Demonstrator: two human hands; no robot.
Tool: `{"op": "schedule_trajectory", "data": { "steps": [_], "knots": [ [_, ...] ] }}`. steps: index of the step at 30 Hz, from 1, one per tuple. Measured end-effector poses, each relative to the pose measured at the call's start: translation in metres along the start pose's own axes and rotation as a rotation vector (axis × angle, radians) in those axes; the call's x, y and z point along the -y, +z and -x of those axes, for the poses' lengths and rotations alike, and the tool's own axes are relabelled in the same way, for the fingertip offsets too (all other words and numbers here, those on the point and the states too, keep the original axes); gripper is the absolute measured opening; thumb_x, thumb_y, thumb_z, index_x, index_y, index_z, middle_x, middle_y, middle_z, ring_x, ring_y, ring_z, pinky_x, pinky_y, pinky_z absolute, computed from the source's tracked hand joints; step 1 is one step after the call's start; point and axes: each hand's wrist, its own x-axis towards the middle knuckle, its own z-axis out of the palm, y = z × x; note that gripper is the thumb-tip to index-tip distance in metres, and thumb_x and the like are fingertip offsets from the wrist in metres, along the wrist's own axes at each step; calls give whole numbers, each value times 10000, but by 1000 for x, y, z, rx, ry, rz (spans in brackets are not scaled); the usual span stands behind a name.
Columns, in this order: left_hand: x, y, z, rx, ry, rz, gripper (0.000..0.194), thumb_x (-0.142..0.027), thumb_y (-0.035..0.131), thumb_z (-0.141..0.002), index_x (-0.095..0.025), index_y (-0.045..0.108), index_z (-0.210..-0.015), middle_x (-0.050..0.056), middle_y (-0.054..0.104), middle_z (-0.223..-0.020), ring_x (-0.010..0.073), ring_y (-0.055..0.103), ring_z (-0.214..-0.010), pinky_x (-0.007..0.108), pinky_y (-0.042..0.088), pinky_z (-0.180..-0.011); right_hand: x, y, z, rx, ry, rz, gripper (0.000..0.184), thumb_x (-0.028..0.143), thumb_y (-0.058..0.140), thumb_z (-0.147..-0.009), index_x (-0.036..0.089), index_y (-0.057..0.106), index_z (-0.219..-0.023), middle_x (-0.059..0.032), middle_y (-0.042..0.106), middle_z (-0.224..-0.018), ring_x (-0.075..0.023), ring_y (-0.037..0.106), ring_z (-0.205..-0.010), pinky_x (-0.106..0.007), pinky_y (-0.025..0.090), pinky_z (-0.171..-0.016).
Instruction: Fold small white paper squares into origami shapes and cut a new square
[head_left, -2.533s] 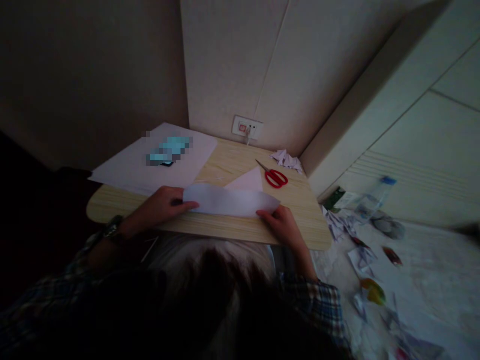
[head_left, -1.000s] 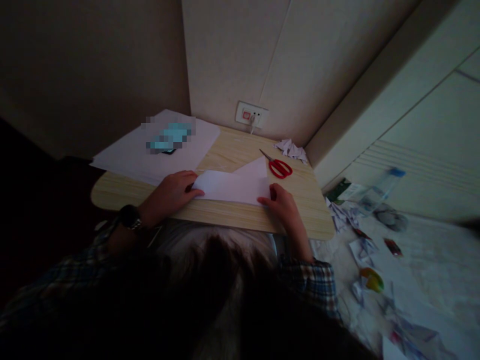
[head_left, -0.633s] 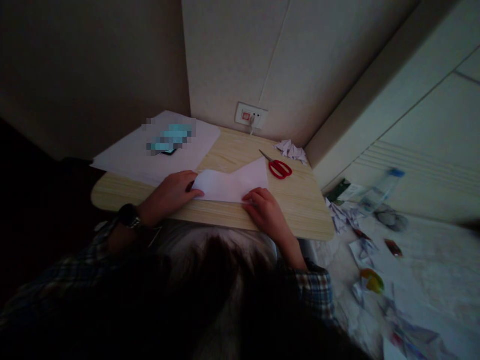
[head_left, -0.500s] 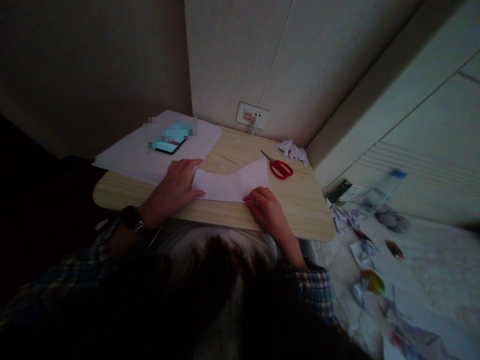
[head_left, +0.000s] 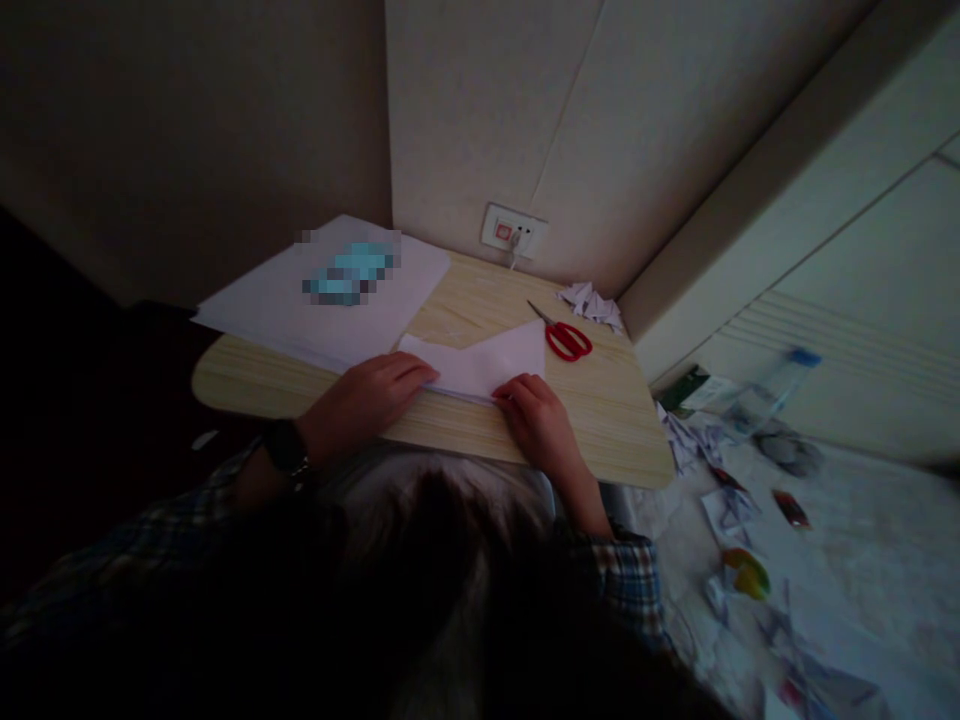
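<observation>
A folded sheet of white paper [head_left: 480, 362] lies on the small wooden table, with a notch in its far edge. My left hand [head_left: 382, 392], its fingers held together, presses on the near edge at the left part of the paper. My right hand [head_left: 534, 408] is closed on the same edge further right, thumb and fingertips pinching it. A pair of scissors with red handles [head_left: 568, 341] rests just beyond the paper's right end, blades pointing away to the left.
Large white sheets [head_left: 262, 305] lie on the table's left side, under a phone [head_left: 349, 275] with a blurred screen. Folded paper pieces [head_left: 591, 303] sit at the back right corner. A wall socket [head_left: 514, 232] holds a plug. Paper scraps and a clear bottle [head_left: 761, 400] lie to the right.
My left hand has slid right and nearer along the paper's near edge, and its spread thumb and fingers have come together. My right hand stays at the edge.
</observation>
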Motion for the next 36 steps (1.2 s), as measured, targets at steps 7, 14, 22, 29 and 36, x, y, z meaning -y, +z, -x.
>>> {"op": "schedule_trajectory", "data": {
  "steps": [7,14,22,29,36],
  "knots": [
    [0,-6,-9,-53,4,-23,331,-87,415,-927,-77,671,-1137,159,748,-1008,298,695,-936,452,561,-836,1,-8,-2,-60,-16,-50,185,149,496,-950,194,668,-899,-90,675,-888,-238,610,-859,-354,503,-781],
    [-11,-32,-15,-358,-217,194,117,-241,560,-938,-232,651,-1011,20,764,-1004,205,723,-936,319,561,-870,22,-30,2,-179,-32,-61,139,268,570,-957,199,642,-1053,-98,667,-1004,-268,606,-950,-398,498,-835],
    [-27,-49,-22,-509,-342,295,37,-217,685,-866,-243,697,-889,-52,792,-870,150,746,-787,230,568,-763,38,-45,0,-400,-114,36,77,203,587,-953,210,663,-963,-60,668,-895,-237,613,-872,-379,513,-785],
    [-34,-72,-26,-432,-428,295,86,-248,676,-871,-275,731,-811,-87,800,-842,161,747,-786,236,553,-793,49,-71,1,-391,-85,45,81,211,611,-944,228,682,-910,-46,679,-838,-221,630,-812,-360,513,-735],
    [-35,-94,-26,-431,-385,327,124,-166,707,-820,-260,758,-759,-101,789,-746,125,730,-669,200,554,-715,58,-94,3,-376,-87,26,84,223,658,-919,211,702,-848,-19,663,-744,-197,617,-731,-335,482,-664]
  ]
}}
